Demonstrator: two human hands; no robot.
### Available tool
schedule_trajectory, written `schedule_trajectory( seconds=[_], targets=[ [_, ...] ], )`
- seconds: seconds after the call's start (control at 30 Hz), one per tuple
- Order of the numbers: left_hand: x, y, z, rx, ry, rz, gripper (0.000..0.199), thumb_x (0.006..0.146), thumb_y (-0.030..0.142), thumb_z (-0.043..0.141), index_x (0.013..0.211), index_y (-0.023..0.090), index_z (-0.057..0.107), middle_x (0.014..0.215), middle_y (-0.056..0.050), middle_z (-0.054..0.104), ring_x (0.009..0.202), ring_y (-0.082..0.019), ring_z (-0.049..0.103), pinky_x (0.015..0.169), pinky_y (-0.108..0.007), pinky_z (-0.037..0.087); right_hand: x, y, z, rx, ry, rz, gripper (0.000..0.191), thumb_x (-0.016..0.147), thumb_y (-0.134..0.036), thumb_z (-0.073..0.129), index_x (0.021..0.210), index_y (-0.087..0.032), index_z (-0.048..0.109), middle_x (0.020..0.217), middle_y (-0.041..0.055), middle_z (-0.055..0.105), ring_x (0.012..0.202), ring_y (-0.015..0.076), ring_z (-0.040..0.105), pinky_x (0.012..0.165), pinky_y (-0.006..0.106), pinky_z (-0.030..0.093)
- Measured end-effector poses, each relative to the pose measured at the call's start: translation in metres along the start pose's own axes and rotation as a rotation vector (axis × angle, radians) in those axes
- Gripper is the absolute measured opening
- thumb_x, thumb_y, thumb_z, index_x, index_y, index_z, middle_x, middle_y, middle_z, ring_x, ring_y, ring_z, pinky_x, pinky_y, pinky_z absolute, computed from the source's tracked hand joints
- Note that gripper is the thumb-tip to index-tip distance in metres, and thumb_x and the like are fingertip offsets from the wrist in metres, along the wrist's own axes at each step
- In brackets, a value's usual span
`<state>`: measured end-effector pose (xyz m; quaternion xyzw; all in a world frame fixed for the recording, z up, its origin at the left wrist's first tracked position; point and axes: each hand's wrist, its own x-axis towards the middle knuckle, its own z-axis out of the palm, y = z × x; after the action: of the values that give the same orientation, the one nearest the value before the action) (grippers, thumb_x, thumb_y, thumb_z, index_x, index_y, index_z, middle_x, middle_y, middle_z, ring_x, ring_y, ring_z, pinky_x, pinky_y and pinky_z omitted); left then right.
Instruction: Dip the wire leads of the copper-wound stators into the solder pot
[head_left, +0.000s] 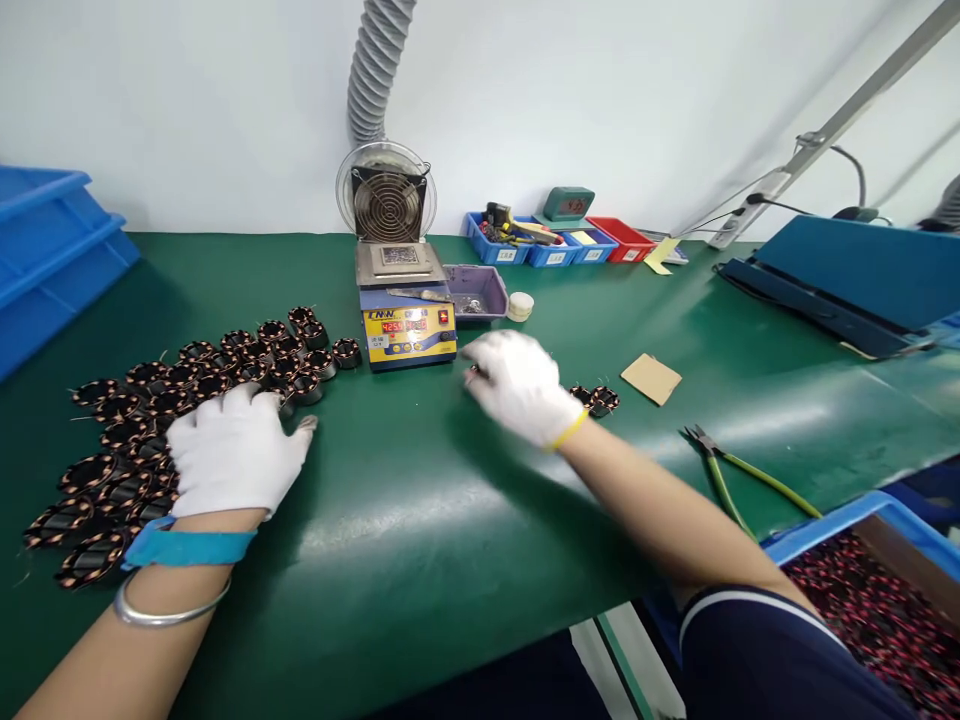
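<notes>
Many wound motor stators (184, 375), black rings with copper windings, stand grouped on the green table at the left. My left hand (234, 452), in a white glove, rests over the near right part of this group, its thumb apart and its fingers spread against the stators. Blurred by motion, my right hand (514, 385) is above the table in front of the soldering pot (411, 335). Its gloved fingers are curled together, with something small and dark at the tips that I cannot make out. A pair of stators (594, 401) sits just beyond my right wrist.
Behind the soldering pot are a fan (390, 203) and a purple tray (480, 292). Green-handled cutters (724, 462) and a tan square (651, 379) lie at the right. A blue bin (892, 515) of small dark-red parts stands at the lower right, stacked blue crates (56, 260) at left.
</notes>
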<state>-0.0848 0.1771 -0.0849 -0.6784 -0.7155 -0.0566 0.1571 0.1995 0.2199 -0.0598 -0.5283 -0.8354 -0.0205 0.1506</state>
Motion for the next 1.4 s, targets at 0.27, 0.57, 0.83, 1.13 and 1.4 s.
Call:
schedule_trajectory(
  seconds=[0.27,0.57,0.83,1.13,1.4],
  targets=[
    [0.001,0.013,-0.005,-0.033,-0.120,-0.002,0.035,0.086,0.038,0.041,0.096,0.012,0.062,0.110,-0.019,0.063,0.089,-0.039,0.060,0.070,-0.047,0.044,-0.046,-0.078,0.064,0.509,-0.100,-0.479,0.042,0.082,-0.037,0.063,0.117,-0.014,0.058,0.118,0.0110,0.062,0.112,0.0231,0.054,0.098,0.037,0.042],
    [-0.021,0.055,-0.006,-0.255,-0.091,0.149,0.041,0.078,0.043,0.054,0.104,0.013,0.064,0.090,-0.013,0.070,0.083,-0.033,0.064,0.075,-0.043,0.043,-0.031,-0.053,0.057,0.585,-0.084,-0.141,0.039,0.080,-0.030,0.066,0.117,-0.018,0.060,0.118,0.0077,0.063,0.111,0.0230,0.056,0.095,0.037,0.044],
    [-0.026,0.052,-0.004,-0.364,-0.105,0.291,0.035,0.074,0.041,0.061,0.100,0.018,0.068,0.088,-0.009,0.069,0.087,-0.028,0.063,0.099,-0.049,0.035,-0.034,-0.057,0.053,0.546,-0.116,-0.029,0.047,0.073,-0.026,0.068,0.119,-0.021,0.059,0.121,0.0070,0.062,0.114,0.0256,0.055,0.097,0.042,0.046],
    [-0.037,0.057,-0.004,-0.559,0.184,0.326,0.033,0.076,0.033,0.058,0.103,0.016,0.065,0.094,-0.010,0.066,0.090,-0.028,0.061,0.082,-0.041,0.048,-0.033,-0.064,0.051,1.306,-0.317,0.212,0.046,0.080,-0.034,0.061,0.123,-0.016,0.056,0.106,0.0089,0.068,0.094,0.0211,0.066,0.083,0.038,0.055],
    [-0.038,0.057,-0.001,-0.548,0.078,0.319,0.028,0.077,0.035,0.054,0.096,0.018,0.066,0.095,-0.011,0.067,0.088,-0.029,0.062,0.081,-0.041,0.049,-0.037,-0.063,0.046,0.796,0.012,-0.019,0.016,0.084,-0.026,0.059,0.097,-0.023,0.068,0.106,0.0021,0.068,0.103,0.0171,0.061,0.092,0.030,0.048]
  ],
)
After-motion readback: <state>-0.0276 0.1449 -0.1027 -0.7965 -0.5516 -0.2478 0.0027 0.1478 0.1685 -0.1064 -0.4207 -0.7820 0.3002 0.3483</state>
